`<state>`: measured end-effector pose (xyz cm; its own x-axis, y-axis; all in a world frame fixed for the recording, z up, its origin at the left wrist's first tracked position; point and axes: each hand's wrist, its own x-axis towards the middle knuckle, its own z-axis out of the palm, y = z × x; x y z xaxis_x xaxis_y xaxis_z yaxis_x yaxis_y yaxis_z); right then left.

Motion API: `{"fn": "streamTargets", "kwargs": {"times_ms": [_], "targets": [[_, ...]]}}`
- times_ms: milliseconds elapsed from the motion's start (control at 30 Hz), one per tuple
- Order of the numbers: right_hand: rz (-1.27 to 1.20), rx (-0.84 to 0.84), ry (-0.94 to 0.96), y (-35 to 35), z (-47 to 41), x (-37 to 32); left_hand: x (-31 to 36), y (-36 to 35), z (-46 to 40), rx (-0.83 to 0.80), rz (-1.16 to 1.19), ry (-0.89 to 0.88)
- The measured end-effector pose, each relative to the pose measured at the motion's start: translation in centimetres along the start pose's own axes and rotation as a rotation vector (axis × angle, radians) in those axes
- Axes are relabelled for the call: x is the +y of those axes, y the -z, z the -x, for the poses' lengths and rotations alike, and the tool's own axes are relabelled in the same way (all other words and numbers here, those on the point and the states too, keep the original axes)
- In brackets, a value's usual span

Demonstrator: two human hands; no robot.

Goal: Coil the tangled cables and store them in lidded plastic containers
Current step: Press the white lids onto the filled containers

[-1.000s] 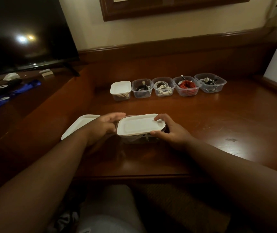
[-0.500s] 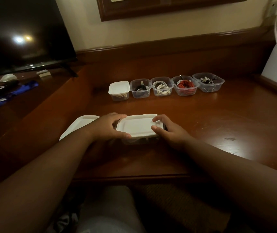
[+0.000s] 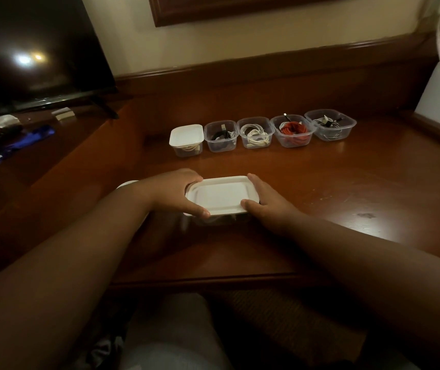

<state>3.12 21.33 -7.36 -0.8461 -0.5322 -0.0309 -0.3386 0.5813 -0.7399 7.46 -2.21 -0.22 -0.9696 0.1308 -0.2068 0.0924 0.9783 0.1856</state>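
- Container sits on desk, near front edge, white lid on top.
- Left hand: grip curled round lid's left end, thumb on near edge.
- Right hand: grip curled round right end.
- Five tubs in back row; leftmost tub lidded, red cable in fourth.

Both hands on white lid
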Motion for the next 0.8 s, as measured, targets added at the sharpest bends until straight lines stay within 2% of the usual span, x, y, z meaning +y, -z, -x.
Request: {"fn": "streamTargets", "kwargs": {"times_ms": [133, 233, 367, 500, 600, 800], "targets": [[0.100, 0.014, 0.021, 0.2, 0.3, -0.3, -0.2, 0.0, -0.5, -0.034, -0.007, -0.035], [0.325, 0.004, 0.024, 0.6, 0.1, -0.7, -0.2, 0.1, -0.7, -0.057, -0.010, -0.038], [0.502, -0.015, 0.036, 1.1, -0.2, -1.0, 1.1, 1.0, -1.2, -0.098, -0.180, -0.019], [0.410, 0.009, 0.049, 1.1, 0.5, -0.4, 3.5, 0.0, -2.2, -0.010, -0.285, -0.053], [0.281, 0.047, 0.065, 1.0, 1.1, -0.1, 4.7, -1.6, -3.0, 0.037, -0.208, -0.173], [0.239, 0.060, 0.100, 1.1, 1.2, -0.3, 4.3, -3.8, -3.9, 0.052, -0.061, -0.132]]}}
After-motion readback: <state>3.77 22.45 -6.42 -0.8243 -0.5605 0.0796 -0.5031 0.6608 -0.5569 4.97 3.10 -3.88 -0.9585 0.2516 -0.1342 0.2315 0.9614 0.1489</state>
